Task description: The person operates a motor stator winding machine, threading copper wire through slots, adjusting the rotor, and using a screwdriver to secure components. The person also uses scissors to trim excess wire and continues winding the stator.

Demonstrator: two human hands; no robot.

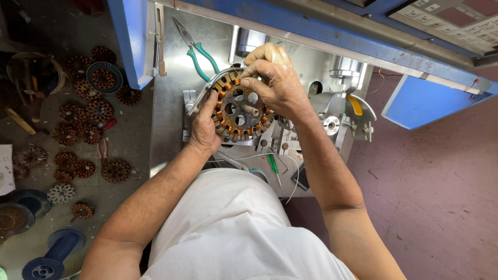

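at the middle of the steel bench [171, 103], the copper-wound stator [239, 108] sits face-up on its spindle between my hands, its axis pointing up at me. my left hand [205, 129] cups its rim at 8 o'clock, while my right hand [272, 78] comes over from 1 o'clock, fingers pinched at the top edge. what they pinch is hidden, and the green-handled pliers [197, 52] lie apart at 11 o'clock.

The left hand [205, 127] cups the left edge of a round copper-wound stator [239, 108] on the metal machine bed [171, 103]. The right hand [272, 78] pinches its upper rim. Green-handled pliers [197, 52] lie above-left of the stator; more wound stators [85, 124] lie far left.
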